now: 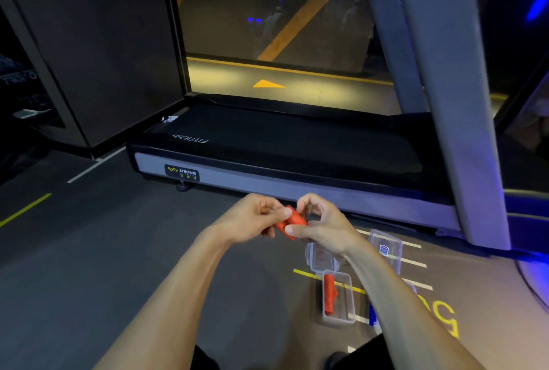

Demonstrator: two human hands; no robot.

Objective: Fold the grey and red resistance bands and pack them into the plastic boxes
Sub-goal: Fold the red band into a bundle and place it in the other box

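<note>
A dark label [181, 173] on the treadmill's grey side rail [297, 188] reads "BODY STRONG", with smaller print below too small to read. The treadmill belt [282, 144] carries "FITNESS", seen upside down. Large yellow floor digits [442, 317] are partly hidden.

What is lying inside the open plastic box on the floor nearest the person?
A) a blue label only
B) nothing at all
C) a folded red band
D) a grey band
C: a folded red band lies along the left side of the open plastic box, while both hands, the left hand and right hand, grip another red resistance band above the floor.
</note>
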